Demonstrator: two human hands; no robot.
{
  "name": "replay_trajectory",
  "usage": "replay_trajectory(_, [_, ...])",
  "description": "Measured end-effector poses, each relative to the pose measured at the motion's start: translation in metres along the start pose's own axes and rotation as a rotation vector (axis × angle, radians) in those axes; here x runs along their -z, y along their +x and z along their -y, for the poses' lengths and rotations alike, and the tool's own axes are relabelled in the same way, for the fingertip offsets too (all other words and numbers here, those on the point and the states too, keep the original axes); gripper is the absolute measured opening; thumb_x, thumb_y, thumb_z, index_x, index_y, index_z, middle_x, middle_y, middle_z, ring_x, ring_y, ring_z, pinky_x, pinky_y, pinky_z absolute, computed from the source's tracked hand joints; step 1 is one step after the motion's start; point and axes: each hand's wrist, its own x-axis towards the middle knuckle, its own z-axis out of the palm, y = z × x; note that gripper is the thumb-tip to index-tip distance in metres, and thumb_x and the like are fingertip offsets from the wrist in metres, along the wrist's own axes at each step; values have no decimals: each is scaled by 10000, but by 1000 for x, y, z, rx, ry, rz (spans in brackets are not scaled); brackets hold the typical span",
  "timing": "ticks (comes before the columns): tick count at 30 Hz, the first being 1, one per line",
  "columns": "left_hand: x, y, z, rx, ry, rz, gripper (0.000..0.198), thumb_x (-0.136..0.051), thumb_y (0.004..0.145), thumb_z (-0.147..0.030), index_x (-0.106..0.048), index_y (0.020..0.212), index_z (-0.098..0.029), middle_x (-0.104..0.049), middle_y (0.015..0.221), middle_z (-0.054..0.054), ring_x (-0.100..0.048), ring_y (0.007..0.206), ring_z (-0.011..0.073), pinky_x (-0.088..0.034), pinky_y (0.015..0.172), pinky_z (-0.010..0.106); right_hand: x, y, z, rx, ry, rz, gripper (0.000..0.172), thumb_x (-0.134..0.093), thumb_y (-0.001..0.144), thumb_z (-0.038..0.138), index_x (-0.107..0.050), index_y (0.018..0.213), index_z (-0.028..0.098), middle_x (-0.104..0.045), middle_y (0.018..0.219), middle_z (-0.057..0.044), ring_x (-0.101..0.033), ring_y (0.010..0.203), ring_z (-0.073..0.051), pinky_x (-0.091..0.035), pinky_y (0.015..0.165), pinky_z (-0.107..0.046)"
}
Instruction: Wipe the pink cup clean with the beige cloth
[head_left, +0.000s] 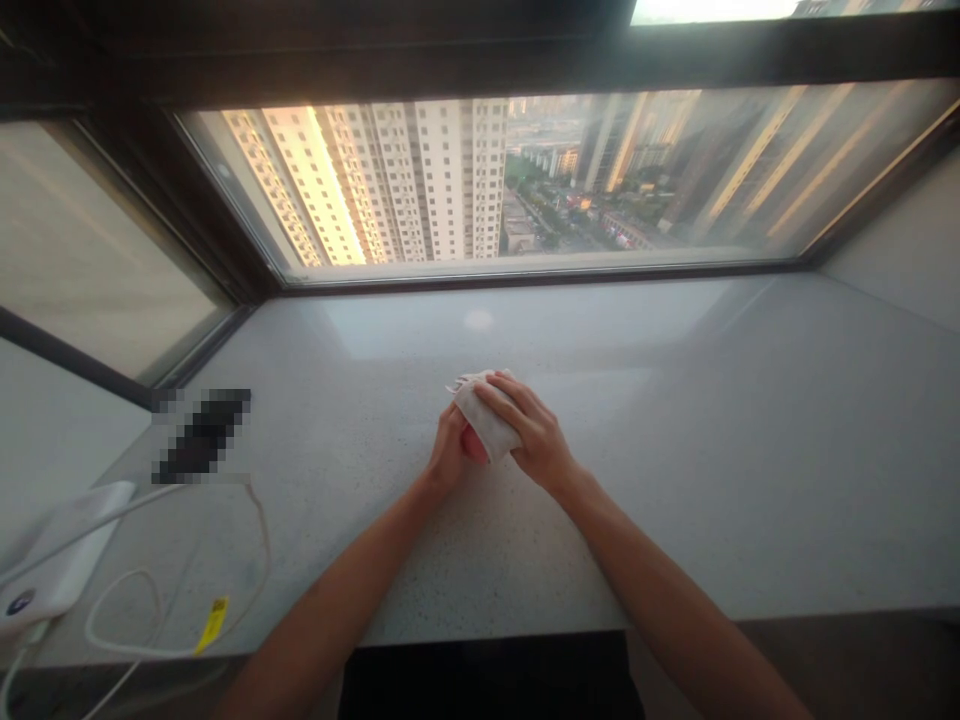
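Now | left hand (448, 450), right hand (534, 437) | together, clasping white cloth (486, 420)

White power bank (60, 550) — coiled cable (150, 652)

This looks like a room high up in a residential tower, probably a flat. A wide window (525, 180) looks down on apartment blocks (420, 180) and streets, above a speckled stone window ledge (637, 340) carrying a white cable (120, 620).

White cloth (486, 418) (pink beneath it), speckled grey countertop (637, 450).
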Motion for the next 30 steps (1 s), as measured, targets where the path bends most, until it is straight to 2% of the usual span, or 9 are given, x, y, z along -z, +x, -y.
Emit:
replay_trajectory(2, [-1, -3, -6, -71, 20, 27, 496, -541, 1049, -573, -650, 1363, -205, -766, 1261, 94, -714, 1209, 294, -635, 1017, 448, 0, -1, 0, -85, 13, -89, 765, -498, 979, 43, -457, 1673, 361, -577, 1620, -94, -574, 1496, -300, -525, 1237, -546])
replay_trajectory(4, [1, -4, -7, -157, 111, 81, 616, -703, 957, -530, -572, 1468, -213, -731, 1365, 116, -726, 1169, 280, -636, 970, 404, 1, -2, -1, -157, 16, -164, 756, -491, 962, 37, -495, 1651, 349, -606, 1587, -95, -613, 1449, -293, -553, 1204, -523])
replay_trajectory(7, [2, -3, -1, -252, 309, 114, 712, -803, 869, -394, -521, 1498, -216, -713, 1395, 139, -727, 1140, 258, -614, 960, 369, -1, -3, -4, -184, -3, -185, 742, -483, 952, 34, -533, 1624, 344, -613, 1581, -94, -604, 1454, -299, -520, 1229, -546])
replay_trajectory(10, [1, -2, 4, -253, 388, 103, 789, -871, 800, -377, -509, 1483, -217, -731, 1341, 129, -728, 1130, 267, -606, 984, 393, -5, -5, -7, -186, -3, -159, 718, -500, 968, 58, -535, 1623, 350, -610, 1586, -91, -590, 1467, -303, -499, 1247, -551])
replay_trajectory(14, [-1, -3, 8, -184, 426, 56, 867, -927, 752, -360, -500, 1494, -230, -754, 1278, 101, -749, 1071, 266, -623, 933, 388, -9, -7, -8, -193, 24, -146, 761, -486, 936, 36, -531, 1624, 357, -606, 1593, -81, -593, 1461, -294, -508, 1237, -544])
replay_trajectory(17, [-1, -4, 10, -182, 433, 35, 899, -943, 724, -312, -503, 1506, -245, -757, 1296, 95, -755, 1082, 272, -628, 940, 396, -9, -7, -8, -203, 54, -136, 761, -485, 939, 41, -524, 1628, 362, -594, 1606, -79, -587, 1469, -287, -502, 1241, -548])
replay_trajectory(24, [0, -5, 8, -212, 441, 0, 711, -875, 782, -277, -567, 1421, -226, -763, 1300, 101, -752, 1138, 284, -619, 1010, 432, -8, -7, -8, -172, 105, -77, 785, -516, 946, 112, -413, 1695, 323, -540, 1666, -108, -533, 1536, -306, -467, 1270, -568])
replay_trajectory(27, [1, -5, 6, -231, 442, -7, 636, -827, 829, -286, -578, 1410, -214, -765, 1313, 113, -757, 1153, 286, -628, 1023, 444, -9, -7, 4, -114, 7, -43, 784, -469, 979, 166, -315, 1738, 286, -476, 1718, -123, -427, 1614, -331, -361, 1321, -645])
replay_trajectory(30, [2, -4, 8, -266, 484, 7, 494, -773, 859, -260, -637, 1333, -220, -776, 1300, 120, -762, 1182, 304, -631, 1055, 474, -11, -5, 20, -14, -119, 26, 743, -484, 1013, 277, -324, 1738, 266, -418, 1758, -121, -320, 1664, -371, -228, 1354, -703])
